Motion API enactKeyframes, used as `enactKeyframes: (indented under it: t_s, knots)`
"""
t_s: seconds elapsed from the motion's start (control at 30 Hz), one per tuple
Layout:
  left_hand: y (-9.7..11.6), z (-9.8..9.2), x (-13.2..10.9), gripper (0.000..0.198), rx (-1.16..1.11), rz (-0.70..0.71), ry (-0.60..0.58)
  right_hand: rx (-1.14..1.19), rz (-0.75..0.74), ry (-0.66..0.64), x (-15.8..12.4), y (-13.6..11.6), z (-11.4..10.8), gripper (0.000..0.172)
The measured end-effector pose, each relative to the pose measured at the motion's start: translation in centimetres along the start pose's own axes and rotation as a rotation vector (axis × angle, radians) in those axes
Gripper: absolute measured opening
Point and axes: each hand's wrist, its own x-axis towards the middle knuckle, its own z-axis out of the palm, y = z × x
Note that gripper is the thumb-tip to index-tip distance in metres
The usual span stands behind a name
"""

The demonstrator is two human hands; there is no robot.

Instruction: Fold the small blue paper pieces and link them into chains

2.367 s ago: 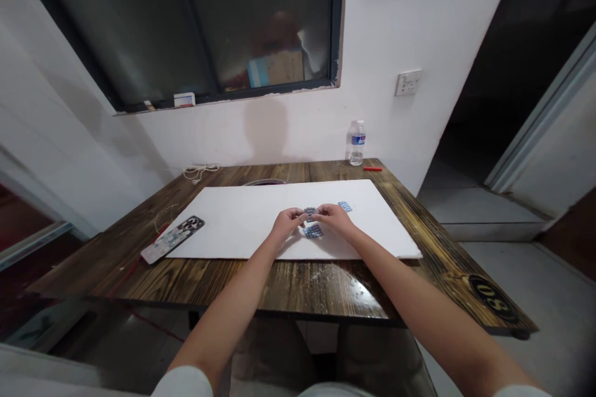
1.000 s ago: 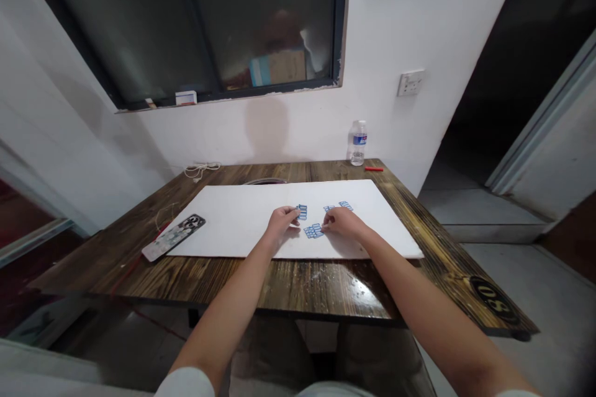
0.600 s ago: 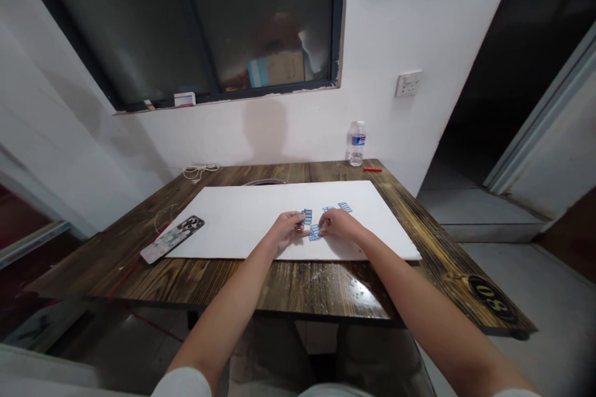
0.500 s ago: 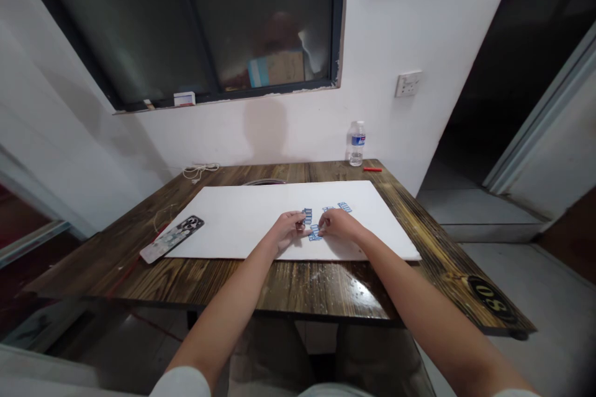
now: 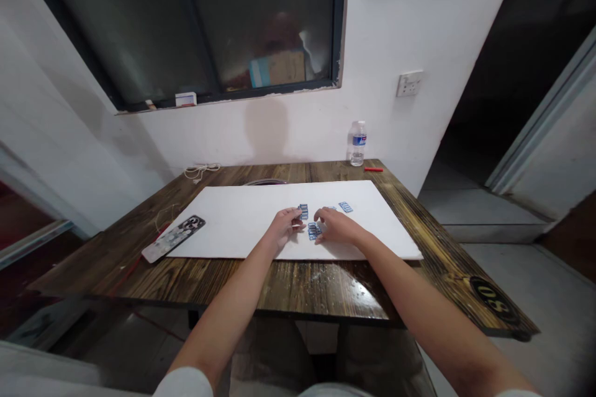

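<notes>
The two hands are held apart, and whether anything is pinched by either cannot be told. The left hand (image 5: 283, 227) is curled just beside an upright small blue-and-white piece (image 5: 303, 211). The right hand (image 5: 338, 227) is placed with its fingertips (image 5: 319, 233) against a small cluster of blue-and-white pieces (image 5: 313, 231). A further blue-and-white piece (image 5: 345, 206) is laid beyond them. All are set on a white board (image 5: 223, 223) on a wooden table (image 5: 233, 279), with a patterned phone (image 5: 173, 239) on the left and a water bottle (image 5: 357, 144) at the far edge.
</notes>
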Motion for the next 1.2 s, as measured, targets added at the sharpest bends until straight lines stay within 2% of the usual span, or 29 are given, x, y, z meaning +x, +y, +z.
enactKeyframes:
  t_s: [0.1, 0.2, 0.37, 0.47, 0.67, 0.73, 0.83, 1.0, 1.1, 1.2]
  knots:
    - [-0.1, 0.0, 0.2, 0.025, 0.015, 0.001, 0.017, -0.029, -0.120, -0.003, 0.0, -0.1, 0.0, 0.052]
    - [-0.3, -0.2, 0.3, 0.029, 0.025, 0.019, 0.039, -0.097, -0.186, -0.013, -0.1, -0.7, 0.0, 0.034]
    - [-0.6, -0.5, 0.6, 0.039, 0.019, 0.062, 0.068, -0.159, -0.186, 0.076, -0.5, -2.0, 0.4, 0.022]
    - [-0.7, -0.6, 0.8, 0.039, 0.032, 0.084, 0.100, -0.172, -0.127, 0.120, -0.2, -1.9, 1.0, 0.018]
    - [-1.0, -0.2, 0.8, 0.039, 0.153, 0.163, 0.069, -0.102, 0.051, 0.275, 0.5, -0.9, 1.9, 0.013]
    - [-1.1, -0.1, 0.7, 0.040, 0.177, 0.174, 0.062, -0.051, 0.043, 0.282, 0.6, -0.7, 2.0, 0.011]
    - [-1.1, 0.1, 0.6, 0.040, 0.190, 0.177, 0.077, 0.013, -0.042, 0.210, 0.6, -0.7, 2.2, 0.014]
    - [-0.9, 0.0, 0.5, 0.039, 0.210, 0.221, 0.110, -0.004, -0.128, 0.203, 0.5, -0.8, 2.5, 0.010]
    - [-0.8, -0.1, 0.5, 0.038, 0.256, 0.247, 0.113, 0.100, -0.095, 0.263, 0.7, -0.6, 2.6, 0.014]
    - [-0.9, -0.3, 0.5, 0.037, 0.350, 0.261, 0.071, 0.294, 0.016, 0.355, 0.9, -0.5, 2.6, 0.018]
